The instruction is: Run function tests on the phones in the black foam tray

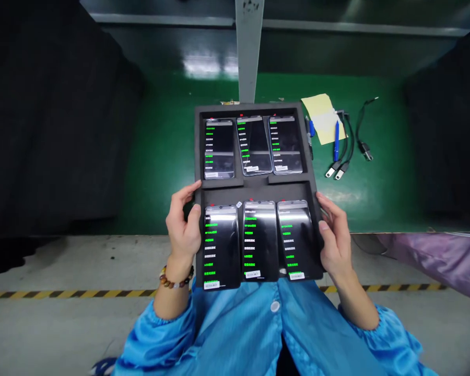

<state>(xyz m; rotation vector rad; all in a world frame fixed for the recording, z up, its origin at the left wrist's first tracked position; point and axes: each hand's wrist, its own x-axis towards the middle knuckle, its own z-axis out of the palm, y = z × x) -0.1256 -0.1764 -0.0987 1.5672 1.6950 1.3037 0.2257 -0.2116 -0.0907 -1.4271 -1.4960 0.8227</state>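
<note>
The black tray (pixel 198 156) spans the near edge of the green table (pixel 160 156); whether it rests there I can't tell; three phones (pixel 219 151) lie in its far half, three other phones (pixel 260 243) in the near half, reaching the near rim; the left hand (pixel 183 222) grips the left side, the right hand (pixel 337 235) the right; green surface stretches left to a dark curtain (pixel 55 115); rightward, yellow paper (pixel 319 117), a blue pen (pixel 336 142) and cables (pixel 341 169) lie near the tray's edge.
</note>
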